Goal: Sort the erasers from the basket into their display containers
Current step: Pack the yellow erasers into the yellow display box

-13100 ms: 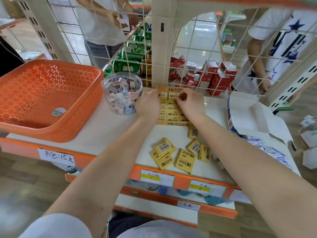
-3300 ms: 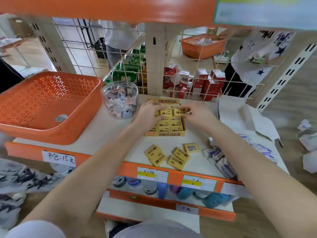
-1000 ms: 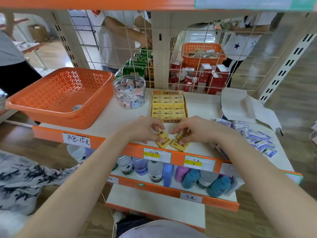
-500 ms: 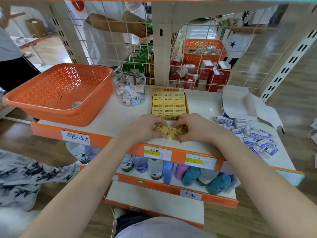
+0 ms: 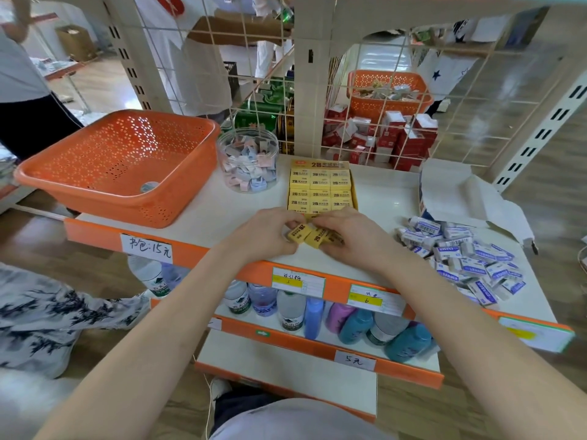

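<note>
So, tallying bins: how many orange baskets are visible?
2: the near orange basket at left on the shelf, the far orange basket behind the wire grid. Others may be hidden.

Left hand [image 5: 265, 232] and right hand [image 5: 354, 237] have quit the yellow box [image 5: 320, 164]; they now grip the gathered erasers [image 5: 307, 235].

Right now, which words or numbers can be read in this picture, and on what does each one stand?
"2B": flap of the yellow display box, and the yellow erasers pinched by the left hand and right hand.
"书包:15元": handwritten label on the upper shelf edge.
"5元": second handwritten label, on the lower shelf edge.
"6": yellow price tag on the upper shelf edge.
Too small to read: print on the blue-white erasers and the bottles.
</note>
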